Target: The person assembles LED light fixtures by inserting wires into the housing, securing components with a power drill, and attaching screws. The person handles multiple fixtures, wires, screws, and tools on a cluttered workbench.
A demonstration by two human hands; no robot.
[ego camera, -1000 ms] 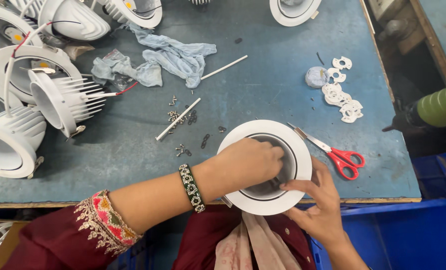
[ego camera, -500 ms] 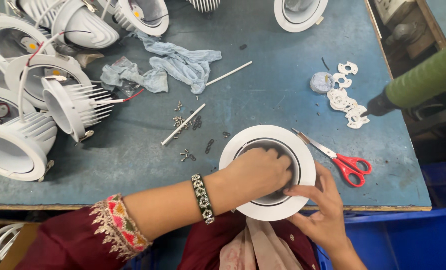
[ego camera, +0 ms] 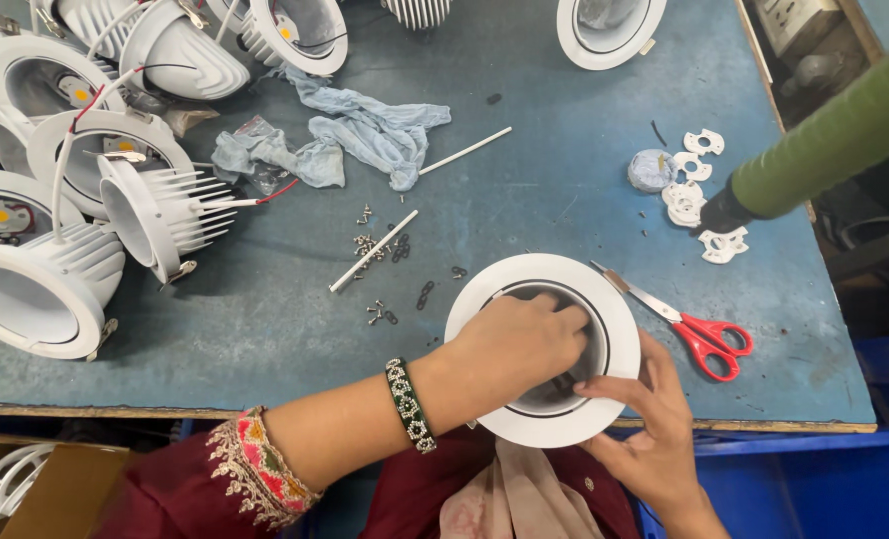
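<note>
Assembly of the white round lamp housing [ego camera: 544, 349] looks under way at the near edge of the blue surface [ego camera: 564, 190]. Left hand [ego camera: 519, 349], fingers curled together, reaches into its opening; right hand [ego camera: 644, 419], loosely spread, steadies the rim. Seating the inner part likely needs firm, even pressure.

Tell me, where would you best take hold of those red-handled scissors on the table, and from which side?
Probably by the red loop handles, coming from the right, near table edge. The scissors lie flat and closed, blades pointing up-left toward the white round lamp housing, handles pointing away from it. That end is clear of the right hand and the left hand, which are busy at the housing.
</note>
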